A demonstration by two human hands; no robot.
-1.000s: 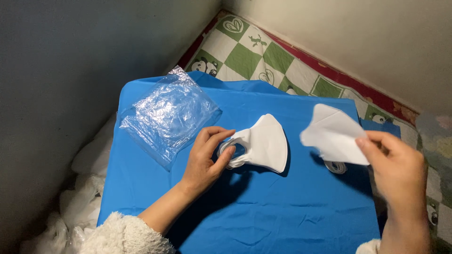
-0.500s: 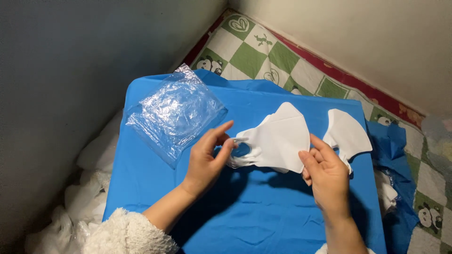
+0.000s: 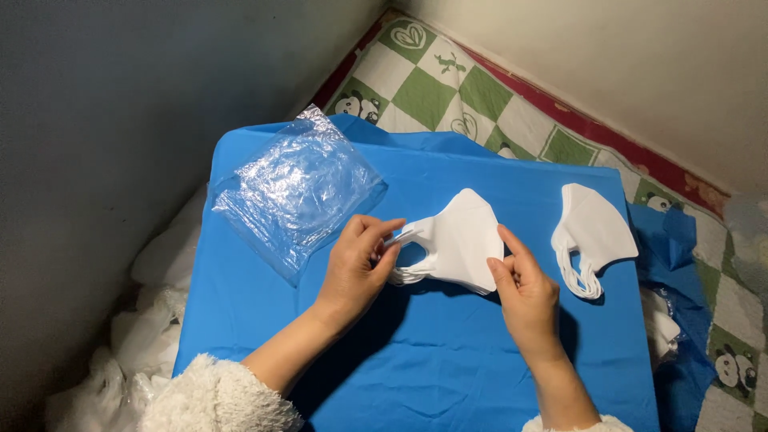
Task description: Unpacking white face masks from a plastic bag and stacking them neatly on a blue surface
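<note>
L hand (image 3: 356,268) is pinching ear loops of the white mask stack (image 3: 456,240) mid blue cloth (image 3: 416,368); R hand (image 3: 520,288) is gripping its edge. Second mask pile (image 3: 592,228) is lying aside to the right; plastic bags (image 3: 292,192) are sitting untouched.

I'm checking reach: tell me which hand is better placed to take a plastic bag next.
Left, probably. The left hand pinches the ear loops of the mask stack right beside the bag pile. The right hand steadies the stack's far edge, with the stack between it and the bags.
</note>
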